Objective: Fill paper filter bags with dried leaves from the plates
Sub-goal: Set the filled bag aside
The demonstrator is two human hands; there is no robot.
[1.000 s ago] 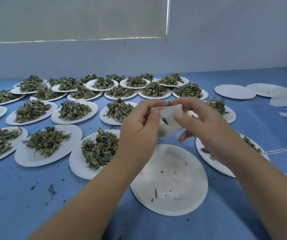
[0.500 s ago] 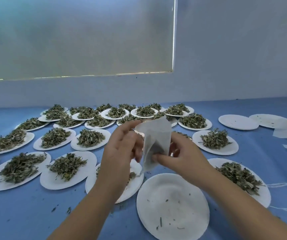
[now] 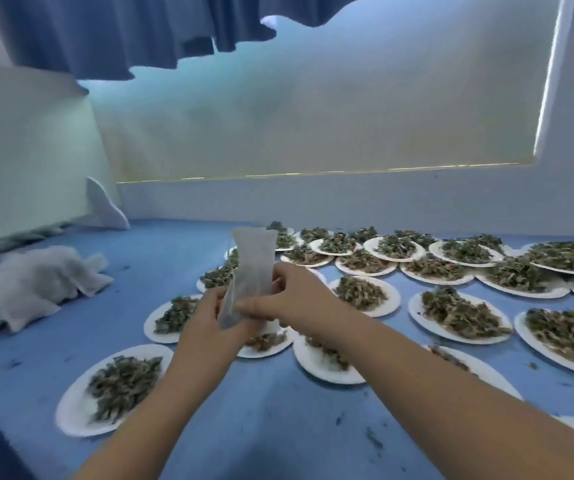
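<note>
- Our left hand (image 3: pixel 205 318) and right hand (image 3: pixel 290 293) both pinch a white bag (image 3: pixel 253 261), held upright.
- Below, plates (image 3: pixel 416 311) of leaves (image 3: pixel 458 313) cover the blue table (image 3: pixel 161 271).

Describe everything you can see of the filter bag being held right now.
The filter bag is a thin, white, slightly see-through paper pouch, long and narrow. It is held nearly upright above the plates, top edge flared, lower part squeezed narrower. The left hand grips its lower end; the right hand pinches its right side. Blur hides what is inside.
</note>
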